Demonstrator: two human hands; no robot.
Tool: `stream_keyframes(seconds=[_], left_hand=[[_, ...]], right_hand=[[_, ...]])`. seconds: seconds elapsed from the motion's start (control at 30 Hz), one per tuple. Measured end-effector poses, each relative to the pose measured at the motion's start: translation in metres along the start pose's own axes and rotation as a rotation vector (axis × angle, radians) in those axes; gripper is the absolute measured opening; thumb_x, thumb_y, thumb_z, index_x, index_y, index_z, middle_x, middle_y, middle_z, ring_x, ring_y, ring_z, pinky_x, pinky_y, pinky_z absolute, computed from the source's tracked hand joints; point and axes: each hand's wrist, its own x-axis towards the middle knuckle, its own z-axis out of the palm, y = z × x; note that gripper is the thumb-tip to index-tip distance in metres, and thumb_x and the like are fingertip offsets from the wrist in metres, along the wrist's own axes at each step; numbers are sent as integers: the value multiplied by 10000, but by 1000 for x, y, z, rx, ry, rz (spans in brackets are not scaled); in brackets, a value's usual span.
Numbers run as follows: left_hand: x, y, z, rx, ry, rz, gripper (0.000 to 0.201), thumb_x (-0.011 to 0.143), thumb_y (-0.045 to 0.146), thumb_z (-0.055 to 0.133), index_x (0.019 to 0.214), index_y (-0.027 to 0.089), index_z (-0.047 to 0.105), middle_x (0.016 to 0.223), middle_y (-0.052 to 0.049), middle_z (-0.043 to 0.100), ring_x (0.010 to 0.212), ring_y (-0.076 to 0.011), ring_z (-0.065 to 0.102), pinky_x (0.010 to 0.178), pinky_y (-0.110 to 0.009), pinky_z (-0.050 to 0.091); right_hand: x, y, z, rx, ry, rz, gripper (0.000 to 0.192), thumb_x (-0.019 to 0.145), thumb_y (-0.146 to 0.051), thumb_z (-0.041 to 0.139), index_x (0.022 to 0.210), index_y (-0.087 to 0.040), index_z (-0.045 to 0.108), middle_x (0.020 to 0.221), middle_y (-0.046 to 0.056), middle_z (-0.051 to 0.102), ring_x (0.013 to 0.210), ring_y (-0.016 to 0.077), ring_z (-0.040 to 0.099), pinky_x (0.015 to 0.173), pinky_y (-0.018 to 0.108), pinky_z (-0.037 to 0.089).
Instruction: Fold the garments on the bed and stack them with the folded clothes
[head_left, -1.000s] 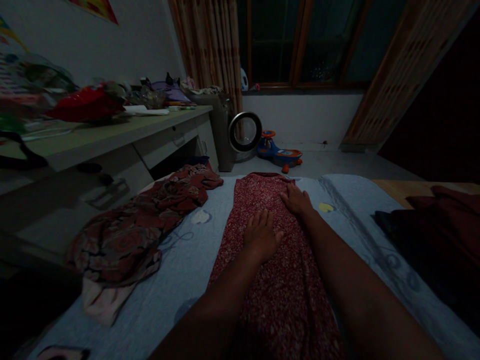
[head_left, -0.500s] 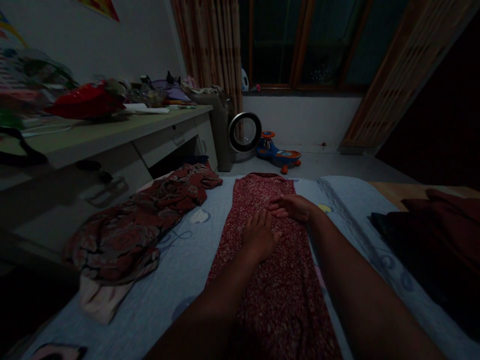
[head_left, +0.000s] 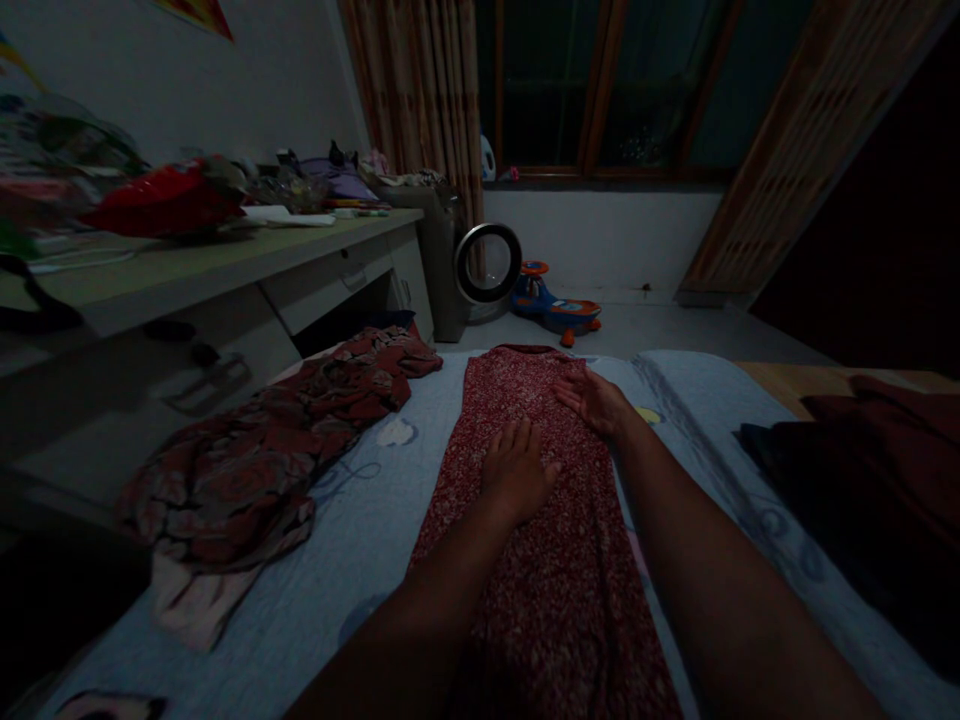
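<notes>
A long red garment with a fine white speckled print lies flat and lengthwise on the pale blue bed sheet. My left hand rests palm down on its middle, fingers spread. My right hand lies flat farther up on the garment, near its right edge and far end, fingers pointing up and left. Neither hand grips the cloth.
A crumpled red floral garment lies on the bed at the left, over a pale cloth. Dark clothes are piled at the right. A cluttered desk stands along the left wall. A round fan and a toy ride-on car are on the floor beyond.
My right hand swept left across the upper part of the red garment, then went back toward its right edge. My left hand stayed flat on the middle.
</notes>
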Motion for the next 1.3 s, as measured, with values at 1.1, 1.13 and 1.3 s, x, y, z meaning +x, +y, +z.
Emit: stream_keyframes(seconds=[1.1, 1.13, 1.3], left_hand=[[1, 0, -2, -42, -9, -5, 718, 951, 588, 325, 1522, 151, 336, 1612, -101, 259, 1486, -290, 223, 1205, -462, 185], [1, 0, -2, -44, -10, -3, 720, 951, 590, 324, 1521, 151, 336, 1613, -102, 259, 1488, -287, 216, 1205, -459, 185], [1, -2, -5, -68, 1, 15, 693, 955, 577, 341, 1507, 158, 353, 1593, -107, 315, 1476, -290, 241, 1190, -473, 215]], right_hand=[[1, 20, 2, -1774, 113, -482, 514, 973, -441, 409, 1431, -207, 426, 1580, 125, 324, 1437, 345, 276, 1115, 643, 193], [1, 18, 4, -1750, 138, -499, 512, 963, -423, 428, 1426, -202, 432, 1577, 127, 329, 1439, 347, 269, 1119, 634, 200], [-25, 22, 21, -1499, 103, -685, 406, 921, -261, 423, 1288, -144, 551, 1357, 155, 564, 1263, 264, 498, 1081, 438, 374]])
